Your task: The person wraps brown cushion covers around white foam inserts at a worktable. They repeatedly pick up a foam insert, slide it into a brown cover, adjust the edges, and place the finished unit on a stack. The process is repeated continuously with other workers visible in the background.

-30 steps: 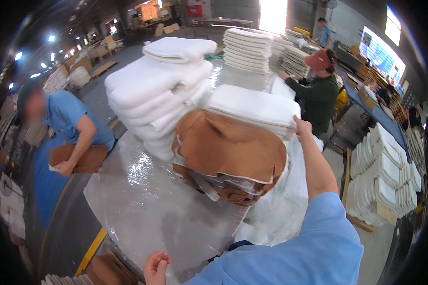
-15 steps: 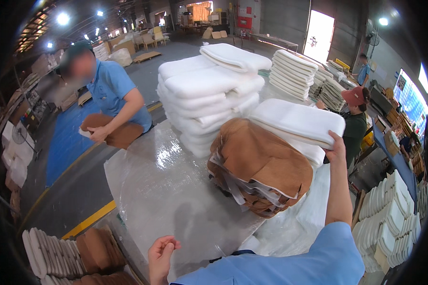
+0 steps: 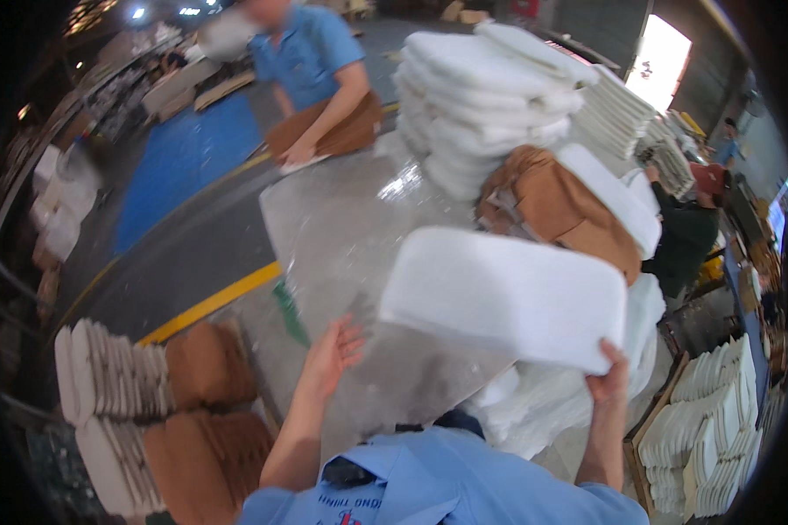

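Note:
My right hand (image 3: 608, 374) grips the near right corner of a white padded cushion sheet (image 3: 503, 293), which is held out flat over the table. My left hand (image 3: 333, 354) has its fingers spread and holds nothing, a short way left of the sheet's near left corner. Beneath lies a table (image 3: 324, 232) covered in clear plastic. Beyond the sheet sits a pile of brown fabric covers (image 3: 569, 197), with another white sheet (image 3: 608, 188) to its right. A tall stack of white cushion sheets (image 3: 477, 105) rises behind.
Across the table a co-worker in a blue shirt (image 3: 311, 52) handles a brown piece (image 3: 328, 131). Brown and white cushions (image 3: 118, 376) stand packed at lower left. A crate of white pads (image 3: 705, 420) is at right. Near it, another person in dark clothing (image 3: 683, 236) stands.
My right hand has drawn the white sheet off the pile toward me and over the table. My left hand has risen and spread its fingers. The view has shifted left and down.

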A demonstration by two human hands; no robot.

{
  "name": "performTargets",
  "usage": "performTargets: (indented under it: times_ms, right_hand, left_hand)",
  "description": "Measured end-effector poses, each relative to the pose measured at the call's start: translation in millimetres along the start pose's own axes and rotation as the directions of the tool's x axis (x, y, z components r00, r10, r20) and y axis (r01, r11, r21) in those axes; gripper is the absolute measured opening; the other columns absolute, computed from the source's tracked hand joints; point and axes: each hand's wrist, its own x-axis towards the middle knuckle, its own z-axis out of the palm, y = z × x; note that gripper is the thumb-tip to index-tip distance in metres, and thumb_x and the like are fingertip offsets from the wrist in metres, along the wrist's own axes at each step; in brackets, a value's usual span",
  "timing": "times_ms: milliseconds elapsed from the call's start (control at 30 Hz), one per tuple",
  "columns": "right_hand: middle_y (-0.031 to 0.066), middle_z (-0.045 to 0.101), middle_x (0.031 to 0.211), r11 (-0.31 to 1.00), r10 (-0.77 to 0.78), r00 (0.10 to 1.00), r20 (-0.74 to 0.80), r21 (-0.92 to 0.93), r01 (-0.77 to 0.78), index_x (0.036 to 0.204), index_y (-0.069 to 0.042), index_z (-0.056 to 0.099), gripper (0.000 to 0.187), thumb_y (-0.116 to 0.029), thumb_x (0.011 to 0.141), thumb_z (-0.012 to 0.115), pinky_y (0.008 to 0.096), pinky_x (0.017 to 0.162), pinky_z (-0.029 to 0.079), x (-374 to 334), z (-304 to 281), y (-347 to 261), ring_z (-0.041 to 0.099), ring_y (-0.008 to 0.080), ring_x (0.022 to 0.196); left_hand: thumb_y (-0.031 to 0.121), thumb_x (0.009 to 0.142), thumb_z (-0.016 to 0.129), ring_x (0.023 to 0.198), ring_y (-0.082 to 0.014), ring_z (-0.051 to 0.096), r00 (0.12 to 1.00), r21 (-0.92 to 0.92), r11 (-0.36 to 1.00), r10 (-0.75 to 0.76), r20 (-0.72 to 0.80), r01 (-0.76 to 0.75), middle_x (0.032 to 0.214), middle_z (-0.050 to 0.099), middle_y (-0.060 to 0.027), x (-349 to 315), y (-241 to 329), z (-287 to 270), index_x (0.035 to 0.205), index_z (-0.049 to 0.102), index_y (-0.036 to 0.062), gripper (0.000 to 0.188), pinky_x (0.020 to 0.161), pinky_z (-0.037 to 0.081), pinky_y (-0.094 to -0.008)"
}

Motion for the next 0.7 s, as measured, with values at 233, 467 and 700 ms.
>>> performTargets:
  times_ms: [233,467,700]
  right_hand:
    - [0.0178,0.065,0.137,0.910,0.399,0.895,0.200,0.034,-0.413,0.151,-0.002,0.048,0.072,-0.016,0.086,0.075,0.0531,0.108,0.054,-95.9,37.0,174.7,0.066,0.0368,0.123]
    - [0.0174,0.065,0.136,0.884,0.453,0.826,0.336,-0.052,-0.464,0.151,-0.004,0.048,0.071,-0.023,0.089,0.078,0.0570,0.106,0.055,-75.5,20.7,193.5,0.065,0.0371,0.126]
    - [0.0111,0.065,0.140,0.698,0.698,0.710,0.100,-0.316,-0.642,0.154,-0.014,0.050,0.073,-0.043,0.094,0.079,0.0574,0.103,0.051,-25.0,-0.7,232.6,0.062,0.0348,0.128]
  left_hand:
    - [0.051,0.113,0.049,0.123,-0.0234,0.065,0.920,-0.095,0.982,-0.188,-0.343,0.165,0.138,0.068,-0.0133,-43.9,-49.2,-115.8,0.141,0.061,-0.0038,0.063,0.106,0.051,-0.0383]
    - [0.049,0.114,0.046,0.129,-0.0268,0.062,0.923,-0.083,0.996,-0.049,-0.383,0.019,0.146,0.063,-0.0171,-50.0,-54.4,-108.7,0.146,0.056,-0.0067,0.065,0.110,0.048,-0.0388]
    - [0.045,0.115,0.040,0.130,-0.0294,0.061,0.837,-0.084,0.995,-0.091,-0.539,0.054,0.142,0.063,-0.0178,-10.2,-90.5,-89.3,0.144,0.058,-0.0062,0.061,0.110,0.048,-0.0414]
